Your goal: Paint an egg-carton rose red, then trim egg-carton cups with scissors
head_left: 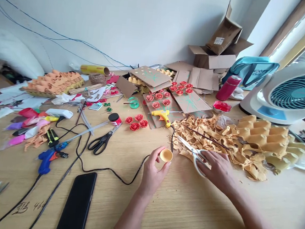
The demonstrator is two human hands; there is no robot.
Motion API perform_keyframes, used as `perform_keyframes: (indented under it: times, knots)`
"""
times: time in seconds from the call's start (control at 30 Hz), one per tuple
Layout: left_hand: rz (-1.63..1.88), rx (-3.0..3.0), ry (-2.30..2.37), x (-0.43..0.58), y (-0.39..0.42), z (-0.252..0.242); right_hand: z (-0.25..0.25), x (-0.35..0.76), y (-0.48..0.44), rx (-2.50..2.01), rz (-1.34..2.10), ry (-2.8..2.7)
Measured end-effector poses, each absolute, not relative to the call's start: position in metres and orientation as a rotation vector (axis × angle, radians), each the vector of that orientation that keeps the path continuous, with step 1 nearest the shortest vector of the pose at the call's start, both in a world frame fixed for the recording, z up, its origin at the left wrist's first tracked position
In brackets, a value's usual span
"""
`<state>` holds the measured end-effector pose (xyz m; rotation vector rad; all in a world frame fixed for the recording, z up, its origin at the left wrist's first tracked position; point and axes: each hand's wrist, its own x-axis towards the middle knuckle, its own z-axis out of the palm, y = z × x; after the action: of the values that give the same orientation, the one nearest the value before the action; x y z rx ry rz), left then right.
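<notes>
My left hand (155,171) is closed on a small round cup (166,155) of yellowish egg-carton pulp, its opening turned up toward me. To its right, my right hand (218,170) has its fingers on the handles of a pair of scissors (195,154) with pale grips. The scissor blades point away to the left, low over the table beside a heap of torn egg-carton scraps (206,135). Beyond my left hand lie a yellow glue gun (162,116) and several red paper-like roses (135,123).
Egg trays (263,135) and a white fan (290,91) stand at the right. Black scissors (103,140), a phone (76,204) and a blue glue gun (46,158) lie to the left, with cables (110,169) across the table. Cardboard sheets (191,100) lie behind.
</notes>
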<state>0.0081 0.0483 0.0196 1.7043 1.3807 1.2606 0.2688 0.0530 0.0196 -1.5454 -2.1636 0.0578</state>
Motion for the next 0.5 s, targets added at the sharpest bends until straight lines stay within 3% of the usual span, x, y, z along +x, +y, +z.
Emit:
perform_keyframes:
  times: [0.5]
  knots:
    - [1.297, 1.674, 1.341, 0.011, 0.050, 0.021, 0.015, 0.302, 0.041, -1.709, -0.179, -2.221]
